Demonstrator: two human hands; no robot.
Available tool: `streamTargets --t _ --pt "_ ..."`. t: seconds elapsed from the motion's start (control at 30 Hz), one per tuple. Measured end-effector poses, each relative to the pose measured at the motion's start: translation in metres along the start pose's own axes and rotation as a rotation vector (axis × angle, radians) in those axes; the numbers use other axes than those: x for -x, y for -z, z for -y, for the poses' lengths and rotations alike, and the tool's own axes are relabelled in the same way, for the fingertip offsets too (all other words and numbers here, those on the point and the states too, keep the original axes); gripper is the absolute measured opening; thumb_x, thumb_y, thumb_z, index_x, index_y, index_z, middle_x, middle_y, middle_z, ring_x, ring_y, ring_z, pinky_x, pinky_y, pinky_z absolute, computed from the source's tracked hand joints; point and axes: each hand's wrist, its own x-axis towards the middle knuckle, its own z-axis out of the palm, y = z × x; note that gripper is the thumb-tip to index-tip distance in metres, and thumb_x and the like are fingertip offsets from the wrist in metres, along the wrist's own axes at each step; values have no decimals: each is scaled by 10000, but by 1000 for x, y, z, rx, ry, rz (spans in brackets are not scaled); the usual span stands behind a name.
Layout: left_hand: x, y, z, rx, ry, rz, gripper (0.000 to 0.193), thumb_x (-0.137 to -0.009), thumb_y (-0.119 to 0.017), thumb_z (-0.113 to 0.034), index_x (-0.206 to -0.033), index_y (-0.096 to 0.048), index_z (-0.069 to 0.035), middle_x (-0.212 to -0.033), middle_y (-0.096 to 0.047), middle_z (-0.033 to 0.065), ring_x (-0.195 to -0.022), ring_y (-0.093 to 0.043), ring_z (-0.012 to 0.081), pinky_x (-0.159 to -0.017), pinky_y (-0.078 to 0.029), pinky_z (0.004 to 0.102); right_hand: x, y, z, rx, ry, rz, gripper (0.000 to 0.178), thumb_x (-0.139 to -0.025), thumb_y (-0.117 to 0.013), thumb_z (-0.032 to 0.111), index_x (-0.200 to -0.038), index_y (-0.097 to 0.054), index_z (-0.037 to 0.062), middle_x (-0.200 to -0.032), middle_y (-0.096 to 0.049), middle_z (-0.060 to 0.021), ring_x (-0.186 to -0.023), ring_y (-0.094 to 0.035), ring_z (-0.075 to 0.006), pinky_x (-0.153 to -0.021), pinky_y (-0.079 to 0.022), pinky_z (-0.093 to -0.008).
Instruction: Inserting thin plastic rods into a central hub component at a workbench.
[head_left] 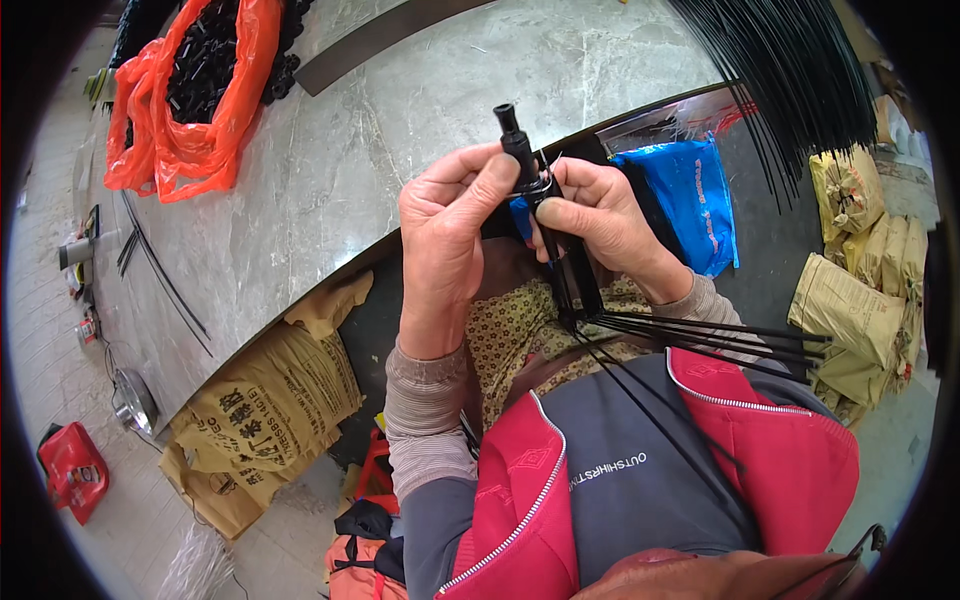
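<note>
Close to my body, in front of the table edge, my two hands hold a black tubular part (575, 275) with a narrower stepped end (512, 130) pointing up and away. My left hand (445, 220) is closed in a pinch, thumb and fingers on the upper section just below that end. Lower down, my right hand (612, 218) is closed around the collar, its thumb pressed on the front. Thin wire-like tips stick out between the hands. Several thin black rods (720, 338) spread from the lower end toward the right, over my lap and jacket. The part's exact kind cannot be made out.
A grey marbled table (400, 110) bears a red plastic bag (245, 125) of small black pieces (205, 55) and a dark flat bar (375, 45). Black rods (800, 90) hang over at the right, near a blue bag (690, 200). Brown paper sacks (275, 420) lie below left.
</note>
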Motion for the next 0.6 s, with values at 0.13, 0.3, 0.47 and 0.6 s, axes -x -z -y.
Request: streamTargets --t 0.13,0.3,0.47,0.6 --pt "-5 4 -1 -9 23 63 286 -969 -562 -70 -1210 -627 69 -1074 -704 146 -942 -682 175 -869 -541 308 -5 10 -4 -36 11 18 200 -943 -666 166 -1042 -581 14 -816 -663 -84 -646 -650 -142 -614 -556 -266" --pt "-7 5 -3 -38 11 113 334 -924 -548 -15 -1237 -607 84 -1098 -697 166 -995 -674 195 -904 -533 328 -3 11 -8 -61 15 -16 242 -936 -678 195 -1074 -590 17 -820 -664 -82 -633 -645 -148 -586 -548 -268" --pt "-7 7 -3 -39 3 163 376 -875 -528 39 -1239 -601 95 -1111 -694 167 -1009 -671 199 -926 -525 330 -2 14 -11 -66 50 -1 277 -933 -685 219 -1098 -598 13 -821 -666 -83 -627 -645 -153 -580 -542 -272" --pt "-6 5 -4 -77 -10 219 419 -835 -509 71 -1245 -591 101 -1149 -680 174 -1042 -662 204 -947 -513 320 1 16 -11 -89 50 3 293 -934 -685 231 -1108 -602 11 -821 -663 -83 -630 -640 -152 -581 -538 -273"
